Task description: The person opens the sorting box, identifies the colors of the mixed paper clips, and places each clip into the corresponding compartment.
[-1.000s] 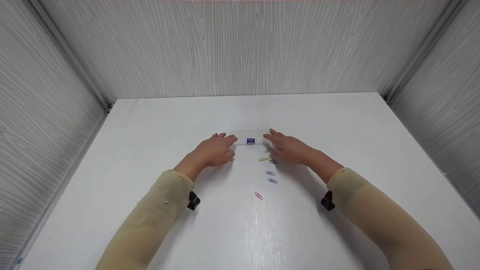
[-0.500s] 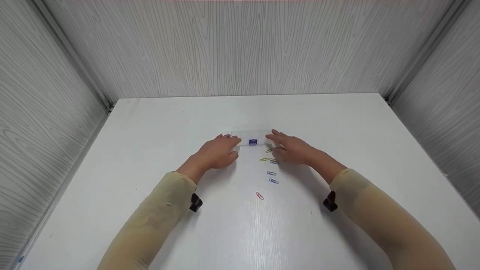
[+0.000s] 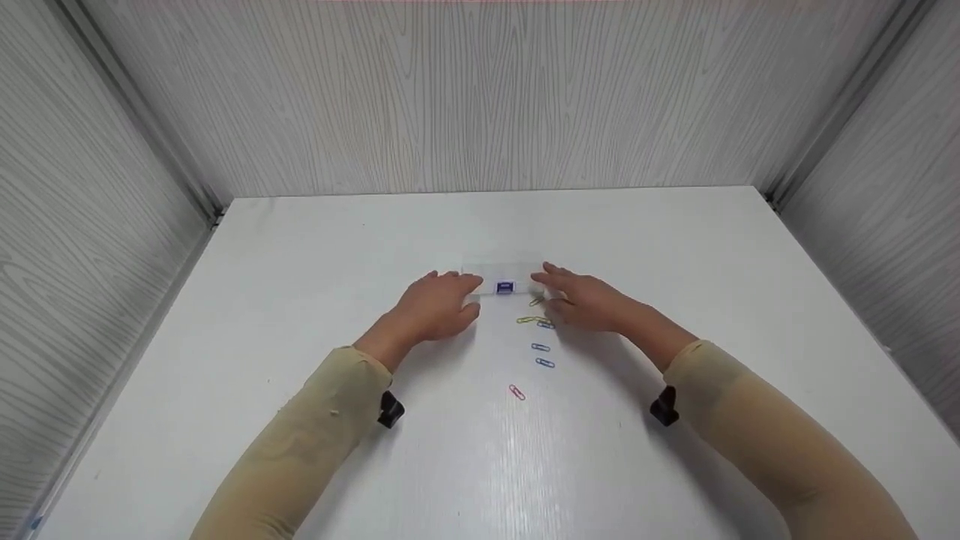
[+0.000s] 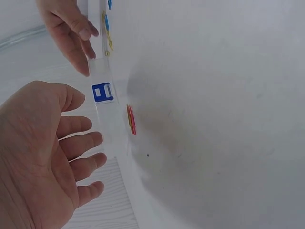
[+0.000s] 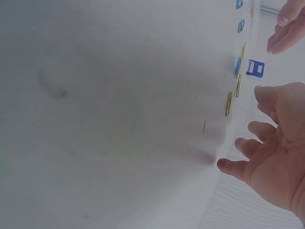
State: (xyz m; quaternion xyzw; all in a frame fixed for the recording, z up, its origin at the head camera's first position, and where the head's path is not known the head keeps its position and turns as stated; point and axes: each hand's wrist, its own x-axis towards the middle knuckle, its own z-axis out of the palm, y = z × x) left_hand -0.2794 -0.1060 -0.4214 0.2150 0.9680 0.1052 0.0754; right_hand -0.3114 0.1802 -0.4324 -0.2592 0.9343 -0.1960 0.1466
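A clear plastic box (image 3: pixel 499 271) with a blue latch (image 3: pixel 505 287) on its near side lies on the table, between my two hands. My left hand (image 3: pixel 439 306) is at its left end, forefinger over the near left corner; in the left wrist view its fingers are loosely bent, and contact is hard to judge. At the right end is my right hand (image 3: pixel 585 300), its fingers spread and relaxed in the right wrist view. Yellow paperclips (image 3: pixel 525 320) lie close to my right thumb. A red paperclip (image 4: pixel 131 119) beside the box in the left wrist view is hidden in the head view.
Nearer to me on the white table (image 3: pixel 450 465) lie blue paperclips (image 3: pixel 541 347) and a pink-red paperclip (image 3: pixel 517 392). A wood-grain panel (image 3: pixel 480 97) stands along the back edge, with similar panels at left and right.
My left hand has shifted slightly right, covering the reddish paperclip that showed by its thumb. The box has come slightly nearer to me. My right hand has barely moved.
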